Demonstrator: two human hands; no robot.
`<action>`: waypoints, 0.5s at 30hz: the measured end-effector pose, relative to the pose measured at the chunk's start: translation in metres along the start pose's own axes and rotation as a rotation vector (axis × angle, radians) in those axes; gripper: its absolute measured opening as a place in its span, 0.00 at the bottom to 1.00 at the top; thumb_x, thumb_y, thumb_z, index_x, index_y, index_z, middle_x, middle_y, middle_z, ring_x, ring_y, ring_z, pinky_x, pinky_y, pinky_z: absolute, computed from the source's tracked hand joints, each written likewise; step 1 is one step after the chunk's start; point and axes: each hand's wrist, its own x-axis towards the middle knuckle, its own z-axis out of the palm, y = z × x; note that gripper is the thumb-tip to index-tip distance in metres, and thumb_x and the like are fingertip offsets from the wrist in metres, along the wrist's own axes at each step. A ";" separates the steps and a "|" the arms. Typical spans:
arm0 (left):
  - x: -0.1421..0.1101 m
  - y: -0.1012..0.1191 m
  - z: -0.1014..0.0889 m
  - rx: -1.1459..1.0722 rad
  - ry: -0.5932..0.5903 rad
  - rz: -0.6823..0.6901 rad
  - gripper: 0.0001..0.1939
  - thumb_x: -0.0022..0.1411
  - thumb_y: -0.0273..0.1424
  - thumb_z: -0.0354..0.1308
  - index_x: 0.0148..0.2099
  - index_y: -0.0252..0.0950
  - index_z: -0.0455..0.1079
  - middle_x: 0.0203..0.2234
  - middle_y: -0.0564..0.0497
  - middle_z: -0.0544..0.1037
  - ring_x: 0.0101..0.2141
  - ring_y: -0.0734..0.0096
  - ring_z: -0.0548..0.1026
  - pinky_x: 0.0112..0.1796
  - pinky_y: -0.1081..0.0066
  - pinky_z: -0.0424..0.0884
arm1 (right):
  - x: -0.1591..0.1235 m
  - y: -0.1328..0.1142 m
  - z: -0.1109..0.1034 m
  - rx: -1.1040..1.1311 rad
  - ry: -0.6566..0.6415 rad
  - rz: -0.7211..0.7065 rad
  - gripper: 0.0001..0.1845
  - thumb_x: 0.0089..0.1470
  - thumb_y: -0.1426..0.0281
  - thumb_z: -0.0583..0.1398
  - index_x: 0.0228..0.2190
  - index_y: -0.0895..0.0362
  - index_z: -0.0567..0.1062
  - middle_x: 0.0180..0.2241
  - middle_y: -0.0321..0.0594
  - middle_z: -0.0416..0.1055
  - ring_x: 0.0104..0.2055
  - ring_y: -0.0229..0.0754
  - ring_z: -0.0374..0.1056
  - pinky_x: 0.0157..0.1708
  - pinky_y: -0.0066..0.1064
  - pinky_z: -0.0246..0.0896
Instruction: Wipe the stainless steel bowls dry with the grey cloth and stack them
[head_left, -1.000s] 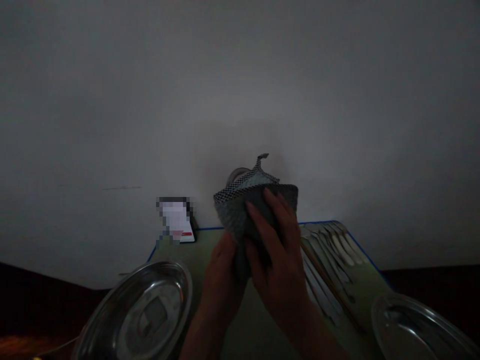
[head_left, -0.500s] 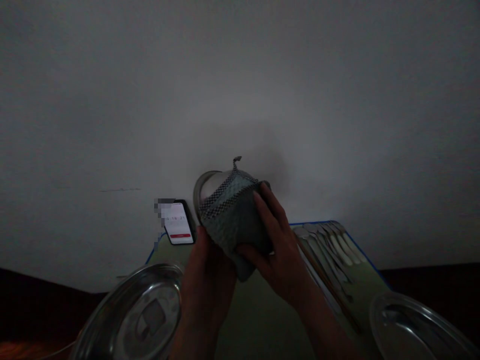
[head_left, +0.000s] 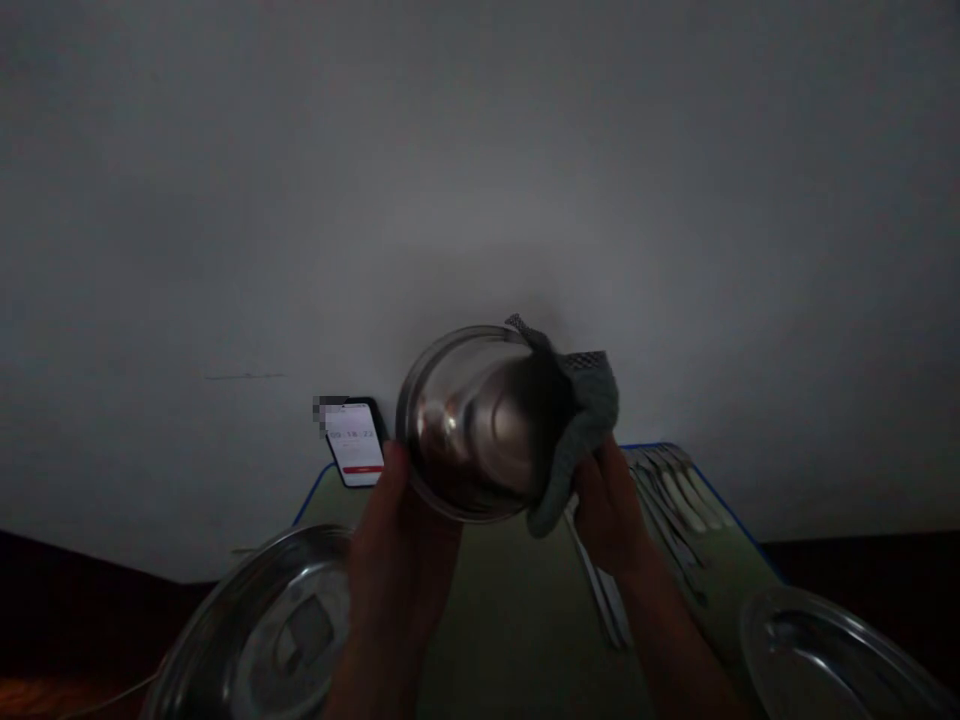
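Observation:
A shiny metal bowl (head_left: 457, 420) is held up in front of the wall, tilted so that its rounded outside faces me. My left hand (head_left: 397, 540) grips its lower left rim, thumb on the near side and the other fingers hidden behind. On the right, a grey-green cloth (head_left: 589, 410) with a checkered border hangs over the bowl's side. My right hand (head_left: 611, 510) is closed on the lower part of that cloth, close against the bowl. Its fingertips are partly hidden by the cloth.
A large steel basin (head_left: 247, 640) stands at lower left, and another metal dish (head_left: 832, 650) at lower right. Several forks and spoons (head_left: 679, 490) lie on the green, blue-edged table (head_left: 517, 630). A lit phone (head_left: 352, 440) leans against the wall (head_left: 480, 150).
The cloth, which covered most of the bowl, has been drawn to its right side with my right hand. More of the bowl's metal shows. My left hand stays on the rim.

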 end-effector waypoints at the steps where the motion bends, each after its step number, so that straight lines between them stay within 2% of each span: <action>1: -0.001 -0.002 -0.001 0.077 -0.017 0.004 0.14 0.63 0.39 0.54 0.40 0.39 0.78 0.36 0.49 0.83 0.38 0.64 0.80 0.38 0.68 0.76 | 0.000 -0.002 -0.002 0.036 0.011 0.022 0.30 0.63 0.66 0.50 0.64 0.54 0.51 0.63 0.47 0.57 0.65 0.49 0.54 0.61 0.51 0.53; 5: -0.003 -0.008 -0.005 0.369 -0.035 -0.004 0.16 0.59 0.45 0.58 0.32 0.39 0.78 0.28 0.50 0.81 0.29 0.67 0.77 0.29 0.72 0.73 | 0.005 -0.007 -0.007 0.108 0.002 0.060 0.25 0.62 0.65 0.51 0.59 0.55 0.59 0.57 0.47 0.64 0.59 0.48 0.61 0.59 0.48 0.57; 9: -0.006 -0.009 -0.005 0.658 -0.038 0.066 0.16 0.56 0.41 0.61 0.21 0.38 0.74 0.18 0.53 0.74 0.23 0.71 0.69 0.23 0.75 0.66 | 0.005 -0.021 0.003 0.015 -0.015 -0.030 0.18 0.58 0.68 0.54 0.50 0.55 0.66 0.53 0.47 0.66 0.56 0.49 0.62 0.55 0.49 0.60; 12: -0.006 -0.009 -0.005 0.839 0.027 0.199 0.08 0.53 0.32 0.61 0.23 0.39 0.75 0.22 0.51 0.76 0.27 0.67 0.71 0.26 0.74 0.67 | -0.001 -0.038 0.017 -0.112 0.028 -0.123 0.18 0.54 0.69 0.57 0.48 0.56 0.67 0.50 0.48 0.66 0.57 0.51 0.60 0.57 0.51 0.57; 15: -0.005 -0.009 -0.008 0.838 0.115 0.257 0.05 0.51 0.28 0.60 0.26 0.40 0.78 0.26 0.50 0.78 0.31 0.64 0.73 0.28 0.74 0.69 | -0.004 -0.049 0.024 -0.161 -0.003 -0.222 0.19 0.52 0.70 0.58 0.47 0.55 0.67 0.49 0.45 0.68 0.58 0.50 0.59 0.59 0.52 0.54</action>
